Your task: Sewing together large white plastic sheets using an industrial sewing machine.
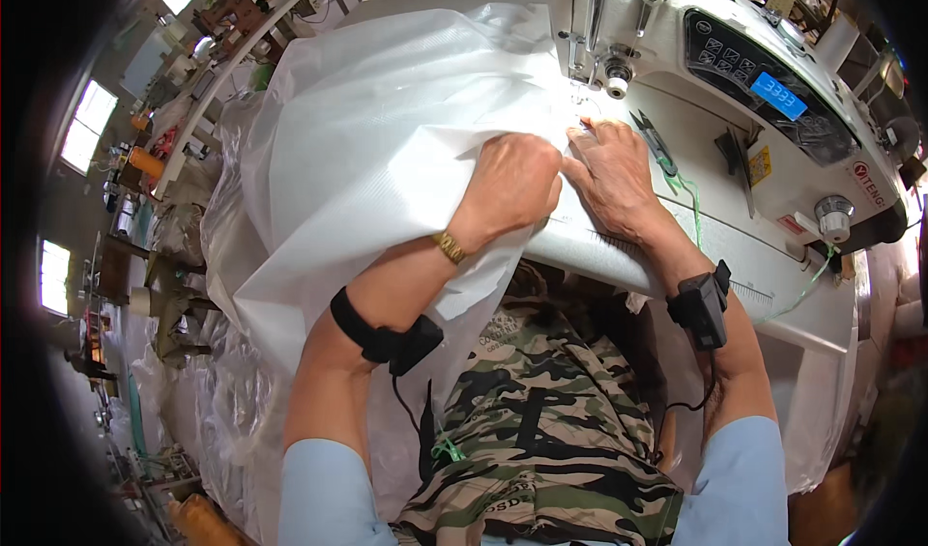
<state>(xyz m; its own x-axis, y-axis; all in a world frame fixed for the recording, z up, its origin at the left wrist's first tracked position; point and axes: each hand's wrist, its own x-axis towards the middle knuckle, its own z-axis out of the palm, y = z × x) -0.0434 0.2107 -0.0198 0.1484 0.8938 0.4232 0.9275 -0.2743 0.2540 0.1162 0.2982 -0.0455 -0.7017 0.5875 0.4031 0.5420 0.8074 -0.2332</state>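
A large sheet of white woven plastic fabric (338,150) spreads over the sewing table and drapes off its left and front edges. My left hand (512,184) is closed in a fist on the sheet, bunching its right edge into folds. Just right of it, my right hand (611,171) lies on the table with its fingers stretched toward the needle area, fingertips at the sheet's edge. The white sewing machine (619,24) stands over them, and its lamp makes the needle area glare. Thread snips (655,142) lie right of my right hand, beside green thread (696,208).
The machine's control panel (764,82) has a lit blue display. A black metal lever (737,169) stands under the machine arm. A ruler scale (749,290) runs along the table's front edge. Cluttered workbenches (193,111) and piled clear plastic (232,382) are at left.
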